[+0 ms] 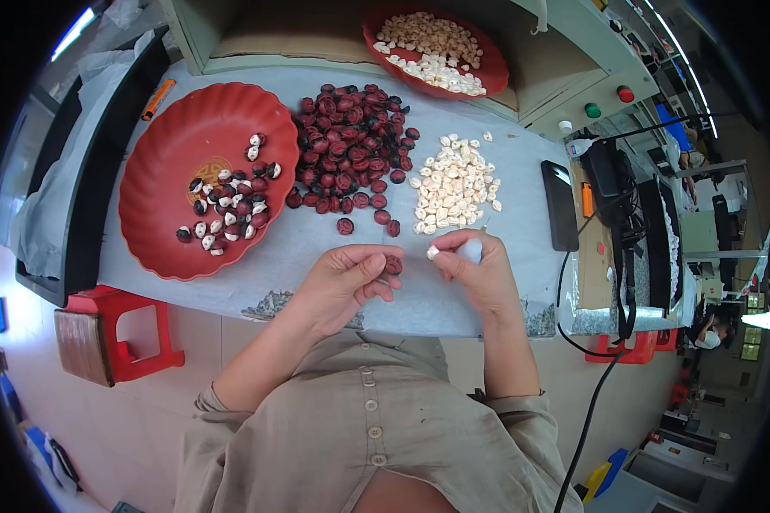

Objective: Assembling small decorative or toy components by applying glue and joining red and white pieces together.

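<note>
Near the table's front edge, my left hand pinches a dark red, carved-looking round piece between thumb and fingers. To its right, my right hand grips a small white piece at its fingertips. A pale, smooth object with a thin tip, perhaps a small glue bottle, is also tucked in that hand, mostly hidden. Beyond my hands lie a heap of dark red and black pieces and a smaller pile of white pieces. Several red-and-white joined pieces rest in the large red scalloped tray at left.
Another red tray with cream and white pieces stands at the back, partly inside a pale green cabinet. A phone and black cables are at right. An orange lighter lies near a black rack. Red stool below left.
</note>
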Available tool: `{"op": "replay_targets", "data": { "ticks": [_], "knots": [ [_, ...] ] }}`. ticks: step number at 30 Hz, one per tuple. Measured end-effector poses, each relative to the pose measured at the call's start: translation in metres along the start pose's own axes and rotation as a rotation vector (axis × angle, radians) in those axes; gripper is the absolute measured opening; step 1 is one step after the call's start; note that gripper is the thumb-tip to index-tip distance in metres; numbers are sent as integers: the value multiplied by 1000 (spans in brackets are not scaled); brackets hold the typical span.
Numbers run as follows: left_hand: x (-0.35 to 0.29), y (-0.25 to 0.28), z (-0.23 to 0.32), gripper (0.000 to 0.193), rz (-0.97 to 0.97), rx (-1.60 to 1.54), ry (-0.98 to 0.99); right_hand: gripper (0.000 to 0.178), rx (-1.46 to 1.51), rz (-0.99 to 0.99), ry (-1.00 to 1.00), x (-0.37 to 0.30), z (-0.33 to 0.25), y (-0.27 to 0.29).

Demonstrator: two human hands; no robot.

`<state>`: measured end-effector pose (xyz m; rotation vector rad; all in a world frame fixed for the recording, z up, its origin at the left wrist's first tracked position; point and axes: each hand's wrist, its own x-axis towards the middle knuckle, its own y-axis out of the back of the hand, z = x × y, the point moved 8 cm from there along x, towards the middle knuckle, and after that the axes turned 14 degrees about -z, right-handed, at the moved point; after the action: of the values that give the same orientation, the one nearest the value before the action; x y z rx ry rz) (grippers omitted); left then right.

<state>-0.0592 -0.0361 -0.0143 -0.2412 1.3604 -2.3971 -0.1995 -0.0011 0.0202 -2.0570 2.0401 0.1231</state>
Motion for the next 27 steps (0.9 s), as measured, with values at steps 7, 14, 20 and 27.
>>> {"op": "replay_targets", "data": {
  "ticks": [7, 14, 20, 27],
  "knots": [
    [5, -4, 0, 24, 52, -8, -7, 12, -199, -37, 220, 3, -19, -30],
    [5, -1, -1, 22, 56, 2, -17, 15, -404, -98, 271, 3, -28, -38],
    [4, -1, -2, 21, 33, 12, -17, 14, -501, -120, 303, 2, -39, -43],
    [4, -1, -1, 20, 55, 82, -21, 15, -595, -177, 290, 5, -38, -45]
  ]
}}
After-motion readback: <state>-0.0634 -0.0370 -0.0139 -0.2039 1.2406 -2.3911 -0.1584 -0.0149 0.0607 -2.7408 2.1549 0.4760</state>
